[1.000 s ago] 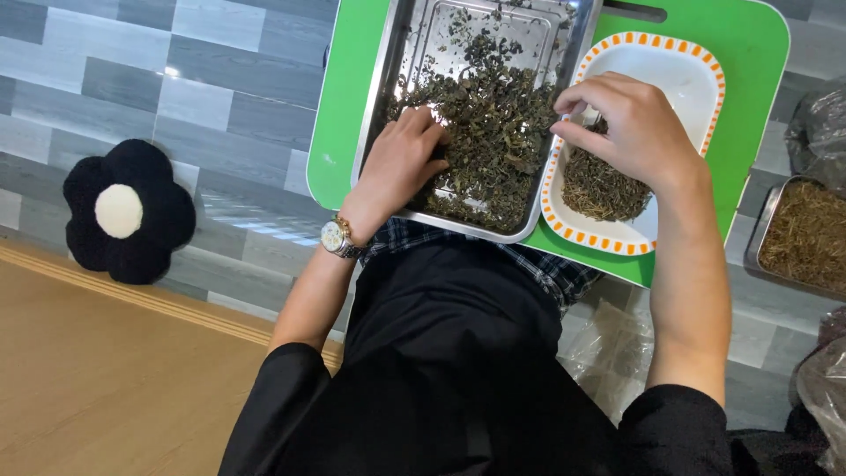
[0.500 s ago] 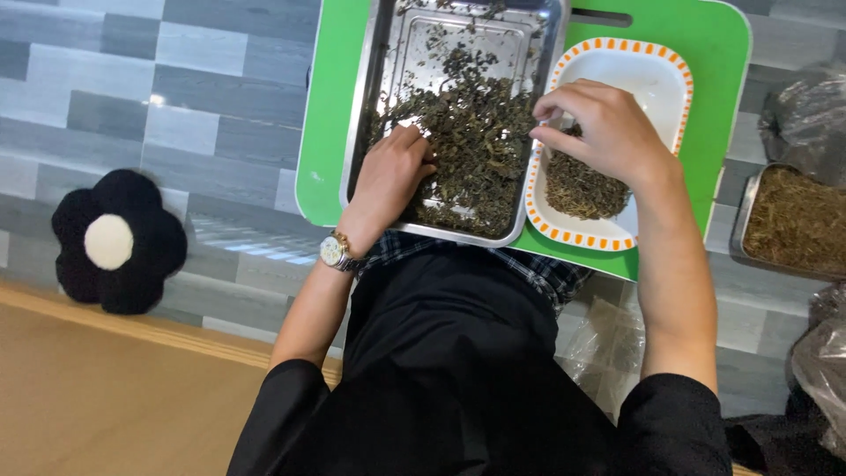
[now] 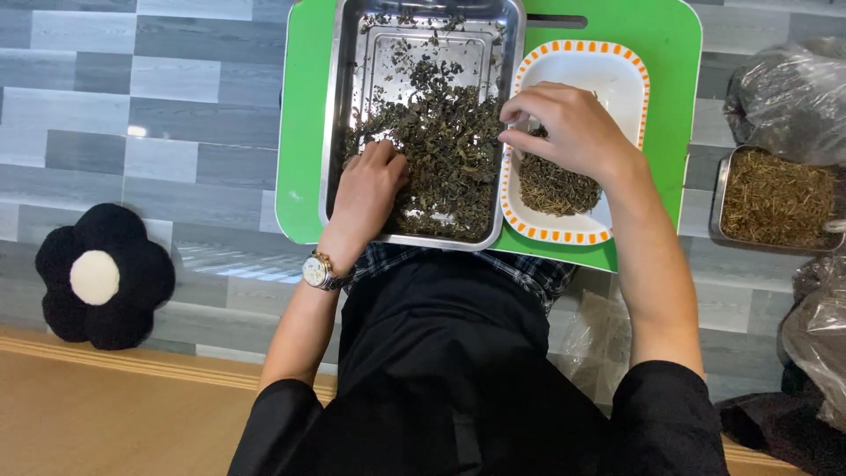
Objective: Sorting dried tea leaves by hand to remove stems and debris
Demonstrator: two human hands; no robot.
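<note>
Green board [image 3: 308, 132] — hands sorting dried leaves [image 3: 449, 150].

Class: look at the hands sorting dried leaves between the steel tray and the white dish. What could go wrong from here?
1. The right hand hovers over the gap between steel tray and white dish; bits may drop onto the green board.
2. The left hand presses into the dried leaves near the tray's front edge, so leaves might be pushed over the rim.

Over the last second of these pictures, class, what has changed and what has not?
The right hand has drifted from over the white dish back toward the steel tray, fingertips pinched at their shared edge. The left hand stays resting in the dried leaves. Tray, dish and green board kept their places.
</note>
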